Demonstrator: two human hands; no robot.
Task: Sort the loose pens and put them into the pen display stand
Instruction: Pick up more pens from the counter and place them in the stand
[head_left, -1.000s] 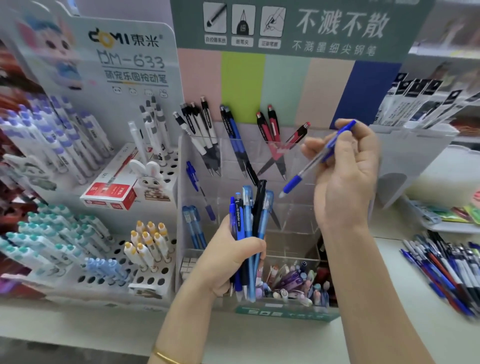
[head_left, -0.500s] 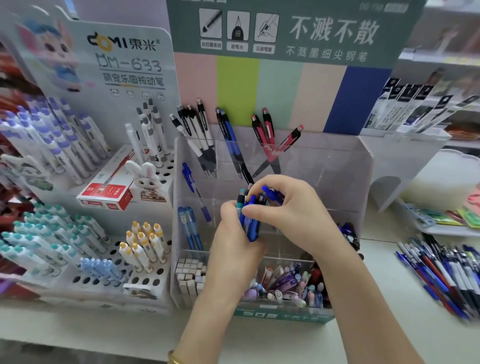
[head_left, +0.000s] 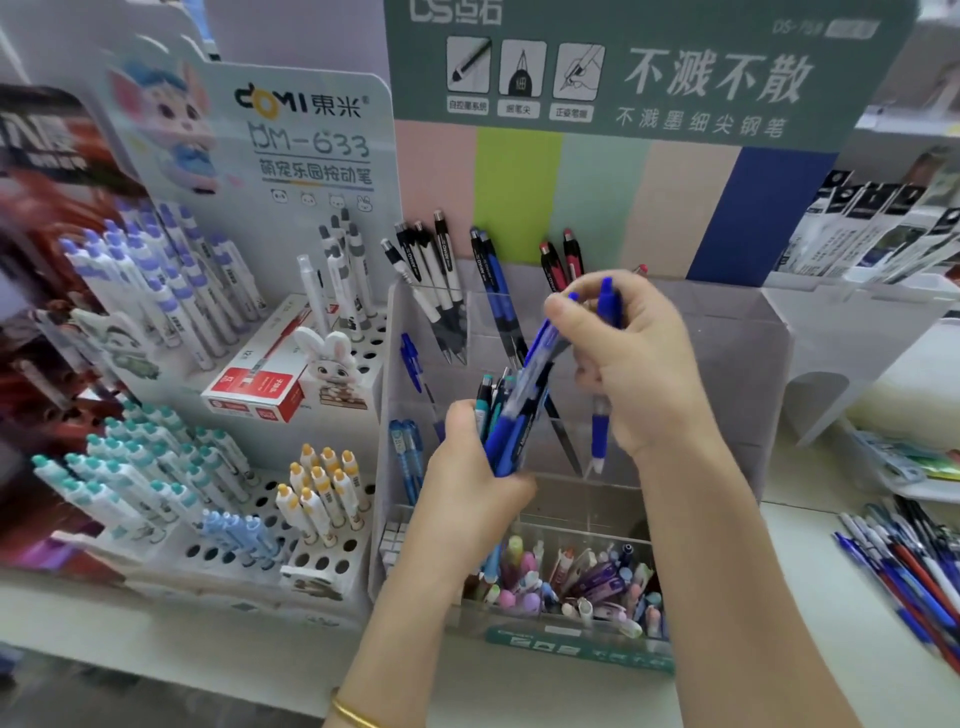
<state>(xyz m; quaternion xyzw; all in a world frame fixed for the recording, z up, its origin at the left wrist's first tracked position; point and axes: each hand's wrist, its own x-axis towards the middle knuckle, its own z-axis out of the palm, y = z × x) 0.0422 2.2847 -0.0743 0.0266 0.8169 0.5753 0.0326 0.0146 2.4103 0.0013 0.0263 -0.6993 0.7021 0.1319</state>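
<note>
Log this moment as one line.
left hand: grips pen bundle | right hand: holds blue pen, pinches second pen at bundle | display stand: behind hands

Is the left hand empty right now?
No, the left hand grips a bunch of pens, mostly blue, upright, while the right hand holds a blue pen beside them.
</note>
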